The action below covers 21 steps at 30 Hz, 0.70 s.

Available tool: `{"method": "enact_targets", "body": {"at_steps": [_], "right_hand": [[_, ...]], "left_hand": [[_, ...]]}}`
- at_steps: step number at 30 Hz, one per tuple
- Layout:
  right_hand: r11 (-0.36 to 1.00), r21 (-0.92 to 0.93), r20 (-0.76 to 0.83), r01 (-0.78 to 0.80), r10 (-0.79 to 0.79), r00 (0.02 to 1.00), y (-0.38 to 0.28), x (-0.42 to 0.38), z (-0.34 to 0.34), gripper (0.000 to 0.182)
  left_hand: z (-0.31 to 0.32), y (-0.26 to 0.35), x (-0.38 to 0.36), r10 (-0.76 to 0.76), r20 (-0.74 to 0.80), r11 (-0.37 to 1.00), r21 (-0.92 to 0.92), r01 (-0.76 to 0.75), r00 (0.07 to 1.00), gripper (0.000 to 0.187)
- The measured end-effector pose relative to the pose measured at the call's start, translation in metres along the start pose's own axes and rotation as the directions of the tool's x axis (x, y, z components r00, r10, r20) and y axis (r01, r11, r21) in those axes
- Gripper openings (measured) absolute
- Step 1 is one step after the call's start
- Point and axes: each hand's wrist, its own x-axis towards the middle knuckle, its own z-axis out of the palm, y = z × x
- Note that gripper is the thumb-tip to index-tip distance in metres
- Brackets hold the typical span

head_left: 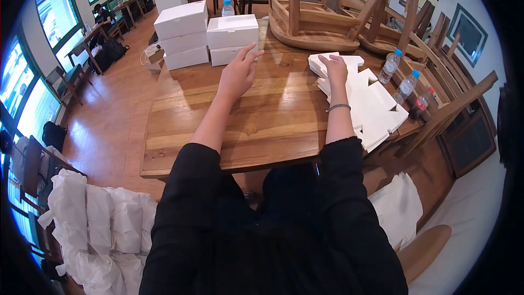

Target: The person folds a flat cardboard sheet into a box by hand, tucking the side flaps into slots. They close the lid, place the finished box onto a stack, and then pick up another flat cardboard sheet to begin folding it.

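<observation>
My left hand [239,72] is raised over the wooden table, fingers stretched out and apart, holding nothing. Its fingertips overlap the right end of a two-high stack of closed white boxes [232,31] in this view. Beside that stack stands a taller one of white boxes [182,28]. My right hand [335,68], wearing a dark bracelet, is over the far end of a pile of flat white cardboard box blanks [370,104]. Its fingers are loosely bent, with the thumb apart from them.
On the wooden table [262,125], bottles [389,66] line the right edge and upturned wooden chairs [311,22] lie at the back. White wrapped bundles [101,218] are on the left, and a white bag [398,207] is at the lower right. People sit far left.
</observation>
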Motion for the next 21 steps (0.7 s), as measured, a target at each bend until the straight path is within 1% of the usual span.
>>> {"method": "enact_targets", "body": {"at_steps": [1, 2, 5, 9, 12, 15, 16, 19, 20, 21], "right_hand": [[0.995, 0.091, 0.047, -0.036, 0.031, 0.998, 0.002, 0.003, 0.001, 0.071], [0.999, 0.044, 0.045, -0.008, 0.006, 0.999, 0.006, 0.003, 0.004, 0.075], [0.998, -0.053, 0.118, -0.025, 0.031, 0.993, 0.002, -0.002, 0.005, 0.073], [0.994, -0.043, 0.136, -0.099, 0.104, 0.985, 0.005, -0.002, 0.005, 0.064], [0.991, 0.023, 0.152, -0.132, 0.127, 0.98, 0.012, 0.007, 0.011, 0.057], [0.99, 0.048, 0.157, -0.132, 0.123, 0.98, 0.017, 0.013, 0.013, 0.052], [0.992, 0.008, 0.107, -0.123, 0.121, 0.987, 0.016, 0.011, 0.013, 0.047], [0.986, -0.142, 0.083, -0.088, 0.101, 0.991, 0.008, 0.008, 0.008, 0.043], [0.979, -0.186, 0.111, -0.082, 0.104, 0.988, 0.006, 0.006, 0.006, 0.038], [0.973, -0.227, 0.064, -0.028, 0.044, 0.997, 0.01, 0.005, 0.009, 0.037]], "left_hand": [[0.0, 0.0, -0.001, -0.009, 0.002, 1.0, -0.003, 0.009, 1.0, 0.04], [0.0, 0.0, -0.001, -0.016, 0.005, 1.0, -0.004, 0.016, 1.0, 0.039], [-0.001, 0.001, 0.0, -0.014, -0.004, 1.0, -0.001, 0.014, 1.0, 0.037], [-0.001, 0.001, 0.0, -0.012, -0.01, 1.0, -0.007, 0.012, 1.0, 0.035], [0.0, 0.002, -0.001, -0.002, -0.019, 1.0, -0.011, 0.002, 1.0, 0.033], [0.0, 0.003, -0.001, 0.005, -0.023, 1.0, 0.009, -0.005, 1.0, 0.03], [0.001, 0.002, -0.001, -0.003, -0.017, 1.0, 0.007, 0.003, 1.0, 0.03], [0.002, 0.001, -0.002, -0.012, -0.012, 1.0, 0.002, 0.012, 1.0, 0.029], [0.003, 0.001, -0.002, -0.005, -0.021, 1.0, -0.002, 0.005, 1.0, 0.028], [0.003, 0.001, -0.002, 0.002, -0.029, 1.0, -0.006, -0.002, 1.0, 0.028]]}}
